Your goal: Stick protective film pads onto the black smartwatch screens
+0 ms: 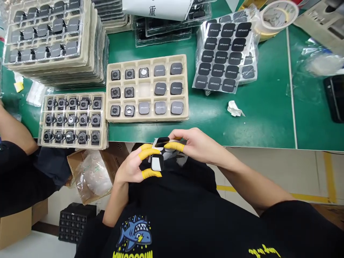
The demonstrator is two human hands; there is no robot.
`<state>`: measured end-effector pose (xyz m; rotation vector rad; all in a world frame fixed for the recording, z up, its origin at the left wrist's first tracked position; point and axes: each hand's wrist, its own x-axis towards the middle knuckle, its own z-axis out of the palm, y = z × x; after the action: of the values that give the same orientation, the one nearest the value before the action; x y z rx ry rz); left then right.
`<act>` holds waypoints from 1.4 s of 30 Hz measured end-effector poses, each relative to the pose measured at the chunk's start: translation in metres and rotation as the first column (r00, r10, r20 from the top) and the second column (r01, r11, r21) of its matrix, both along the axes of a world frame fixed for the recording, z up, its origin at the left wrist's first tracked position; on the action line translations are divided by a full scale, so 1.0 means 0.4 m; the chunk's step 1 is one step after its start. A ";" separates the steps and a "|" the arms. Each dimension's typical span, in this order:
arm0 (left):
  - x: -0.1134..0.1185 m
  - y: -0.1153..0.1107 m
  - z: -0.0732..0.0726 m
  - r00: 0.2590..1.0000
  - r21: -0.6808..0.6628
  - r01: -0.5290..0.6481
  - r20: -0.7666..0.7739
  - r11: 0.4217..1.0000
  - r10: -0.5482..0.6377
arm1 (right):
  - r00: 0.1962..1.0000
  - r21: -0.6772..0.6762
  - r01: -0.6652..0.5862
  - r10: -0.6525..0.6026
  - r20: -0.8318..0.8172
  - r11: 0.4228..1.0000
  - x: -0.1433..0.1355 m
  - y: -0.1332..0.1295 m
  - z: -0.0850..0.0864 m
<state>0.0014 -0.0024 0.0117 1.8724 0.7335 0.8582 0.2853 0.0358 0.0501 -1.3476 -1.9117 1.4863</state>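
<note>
My left hand (pixel 131 163), with yellow finger cots, grips a square black watch body (pixel 157 162) by its edges, its glossy face towards me. Just above it, my right hand (pixel 196 145) pinches a dark square film sticker (pixel 162 142) with a pale edge between cotted thumb and forefinger. A clear sheet hangs under these fingers. On the bench, a beige tray (pixel 143 117) holds watch bodies, some face down with sensors showing, others covered by grey printed stickers. One of its pockets, in the middle row, has no watch in it.
Sheets of printed stickers (pixel 221 57) lie at the back right, near a tape roll (pixel 279 14) and crumpled paper (pixel 234 109). A covered watch tray (pixel 72 120) and tall tray stacks (pixel 51 39) stand left. Another person's arm (pixel 16 130) rests at the left edge.
</note>
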 end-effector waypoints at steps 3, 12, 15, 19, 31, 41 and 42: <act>0.006 0.003 0.005 1.000 0.034 -0.007 -0.014 0.999 0.007 | 0.999 0.145 0.015 -0.008 -0.047 0.989 0.001 0.003 0.008; 0.012 0.008 0.016 1.000 0.069 0.031 -0.009 0.997 -0.030 | 0.992 0.233 0.021 0.009 -0.128 0.972 -0.001 0.028 0.011; 0.018 0.008 0.004 0.999 0.045 0.017 0.028 0.999 -0.019 | 0.992 0.353 0.035 0.009 -0.123 0.935 -0.007 0.028 0.006; 0.031 0.000 -0.032 0.988 -0.067 -0.044 0.143 0.997 0.053 | 0.995 0.633 0.093 -0.054 -0.080 0.769 -0.019 0.014 -0.011; 0.043 -0.028 -0.065 0.882 -0.239 -0.100 0.428 0.966 0.197 | 0.998 0.884 0.053 0.010 -0.064 0.464 -0.021 -0.066 -0.040; 0.017 -0.020 -0.092 0.920 -0.152 -0.258 0.264 0.954 0.291 | 0.977 0.430 0.167 -0.090 -0.194 0.888 0.008 -0.076 0.117; 0.019 -0.016 -0.091 0.928 -0.130 -0.261 0.238 0.957 0.285 | 0.986 0.416 0.129 -0.071 -0.152 0.900 0.008 -0.066 0.129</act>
<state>0.0091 -0.0089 -0.0248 1.5580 0.8696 1.1946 0.2885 0.0095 0.1019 -1.0967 -1.9043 1.0014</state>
